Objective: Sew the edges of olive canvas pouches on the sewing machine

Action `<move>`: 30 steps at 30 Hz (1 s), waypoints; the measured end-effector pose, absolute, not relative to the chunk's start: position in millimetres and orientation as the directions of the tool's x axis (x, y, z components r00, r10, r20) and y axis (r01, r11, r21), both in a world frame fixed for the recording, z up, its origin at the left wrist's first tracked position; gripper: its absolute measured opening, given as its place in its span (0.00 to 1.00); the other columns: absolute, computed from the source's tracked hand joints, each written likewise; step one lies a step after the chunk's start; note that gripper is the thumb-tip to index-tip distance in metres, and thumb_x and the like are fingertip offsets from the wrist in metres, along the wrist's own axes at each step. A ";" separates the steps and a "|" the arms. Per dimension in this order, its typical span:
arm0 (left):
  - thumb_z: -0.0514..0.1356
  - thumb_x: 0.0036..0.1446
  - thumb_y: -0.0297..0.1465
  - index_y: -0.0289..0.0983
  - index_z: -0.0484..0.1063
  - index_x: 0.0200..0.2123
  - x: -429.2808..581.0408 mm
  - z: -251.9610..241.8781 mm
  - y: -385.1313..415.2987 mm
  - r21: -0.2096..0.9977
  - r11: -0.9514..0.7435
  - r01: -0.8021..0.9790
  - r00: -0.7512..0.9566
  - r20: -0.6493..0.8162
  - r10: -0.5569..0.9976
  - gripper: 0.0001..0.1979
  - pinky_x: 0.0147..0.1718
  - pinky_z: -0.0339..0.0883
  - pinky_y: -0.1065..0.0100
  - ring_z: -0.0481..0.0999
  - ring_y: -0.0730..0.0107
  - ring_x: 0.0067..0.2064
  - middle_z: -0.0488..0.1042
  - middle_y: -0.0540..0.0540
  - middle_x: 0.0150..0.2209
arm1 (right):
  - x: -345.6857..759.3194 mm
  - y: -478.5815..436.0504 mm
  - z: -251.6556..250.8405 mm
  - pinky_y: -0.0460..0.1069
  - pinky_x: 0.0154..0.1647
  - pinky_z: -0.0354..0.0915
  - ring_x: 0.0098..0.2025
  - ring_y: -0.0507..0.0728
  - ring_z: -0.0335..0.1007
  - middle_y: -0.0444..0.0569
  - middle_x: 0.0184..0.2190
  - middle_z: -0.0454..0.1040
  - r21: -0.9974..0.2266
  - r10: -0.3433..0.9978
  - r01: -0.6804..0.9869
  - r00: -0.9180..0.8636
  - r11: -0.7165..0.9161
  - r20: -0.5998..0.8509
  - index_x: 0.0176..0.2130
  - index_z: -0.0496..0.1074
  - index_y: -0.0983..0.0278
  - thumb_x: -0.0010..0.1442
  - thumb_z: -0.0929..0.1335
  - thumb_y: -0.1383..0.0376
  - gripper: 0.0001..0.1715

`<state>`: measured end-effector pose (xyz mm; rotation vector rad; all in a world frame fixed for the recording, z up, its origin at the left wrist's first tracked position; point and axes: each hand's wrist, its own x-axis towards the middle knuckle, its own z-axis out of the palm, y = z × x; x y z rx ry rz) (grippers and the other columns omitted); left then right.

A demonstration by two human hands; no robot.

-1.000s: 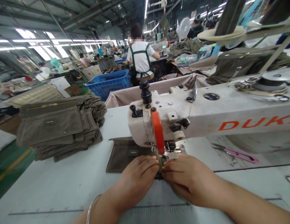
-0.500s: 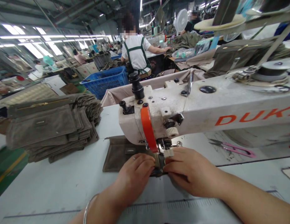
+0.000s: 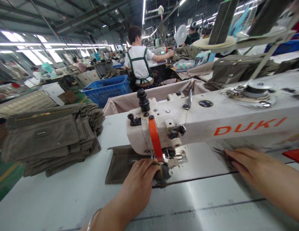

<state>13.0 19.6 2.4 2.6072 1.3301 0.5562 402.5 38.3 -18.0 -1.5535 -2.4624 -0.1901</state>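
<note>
Olive-brown canvas, a flat fabric piece [image 3: 119, 166], lies on the pale desk [image 3: 67, 199] with its long axis running left to right. Its right end sits under the presser foot [image 3: 174, 157] of the sewing machine [image 3: 212, 118], and its left end points toward a stack of like pieces [image 3: 50, 138]. A small dark label on it is too blurred to read.

The left hand [image 3: 139, 183] rests palm down on the piece's near edge. Its fingers are close together and slightly bent, the tips pressing the cloth just beside the foot without pinching it. The right hand [image 3: 252, 165] is well apart to the right, under the machine's arm. It lies flat with the fingers stretched out and touching the desk; what is beneath them cannot be told.

The machine's white arm bears "DUKI" [image 3: 248, 126] in orange-red letters.
</note>
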 end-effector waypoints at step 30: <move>0.54 0.66 0.28 0.42 0.76 0.44 8.3 4.0 33.8 0.668 -0.383 0.638 0.364 0.177 0.914 0.11 0.52 0.66 0.63 0.74 0.65 0.50 0.76 0.47 0.47 | 235.6 58.7 12.4 0.48 0.38 0.60 0.39 0.56 0.68 0.46 0.35 0.73 -0.660 0.771 0.472 -0.576 0.584 0.270 0.37 0.73 0.62 0.64 0.64 0.70 0.08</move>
